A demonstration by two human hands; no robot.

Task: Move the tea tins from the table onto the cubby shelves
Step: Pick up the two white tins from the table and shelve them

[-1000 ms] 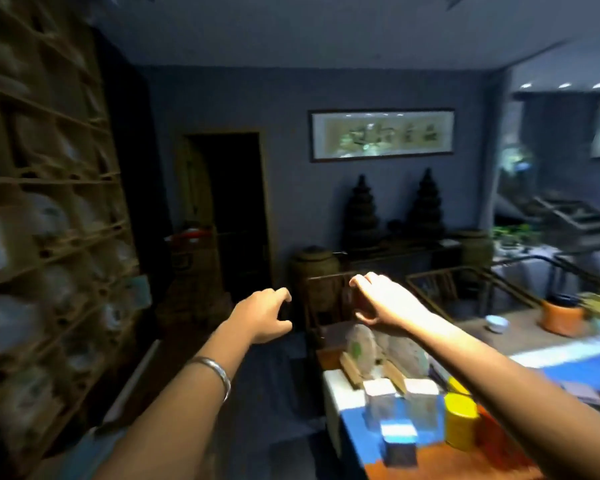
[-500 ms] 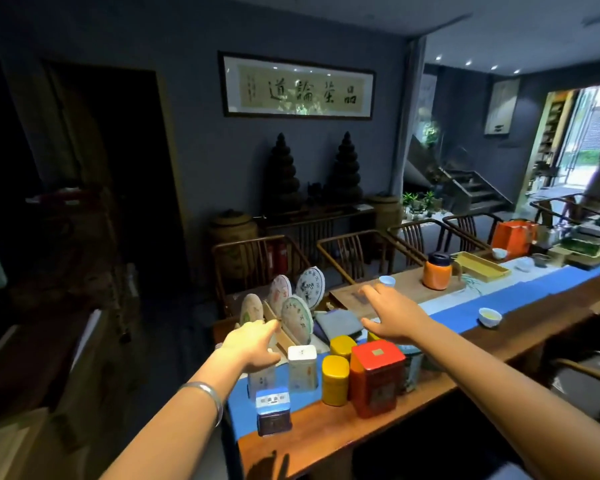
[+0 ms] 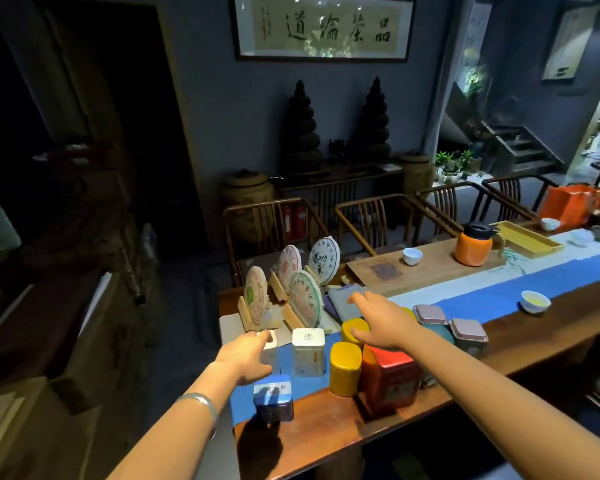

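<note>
Several tea tins stand at the near left end of the wooden table [image 3: 520, 341]. My left hand [image 3: 245, 356] reaches over a white square tin [image 3: 270, 344], fingers extended, holding nothing. Beside it stands a second white tin [image 3: 308, 351], with a small blue tin [image 3: 273, 398] in front. My right hand [image 3: 383, 322] hovers open above the yellow round tins [image 3: 345, 368] and a red tin [image 3: 388, 382]. Two pink-lidded tins [image 3: 468, 332] stand to the right. The cubby shelves are out of view.
Round tea cakes on wooden stands [image 3: 305, 297] sit behind the tins. Further right are a wooden tea tray [image 3: 426, 268], an orange jar [image 3: 473, 245] and small cups [image 3: 535, 301]. Chairs [image 3: 267, 230] line the far side. A dark cabinet [image 3: 49, 306] is at left.
My view has swung right from the cubby shelves to the table. Both hands have dropped and reached forward over the tins.
</note>
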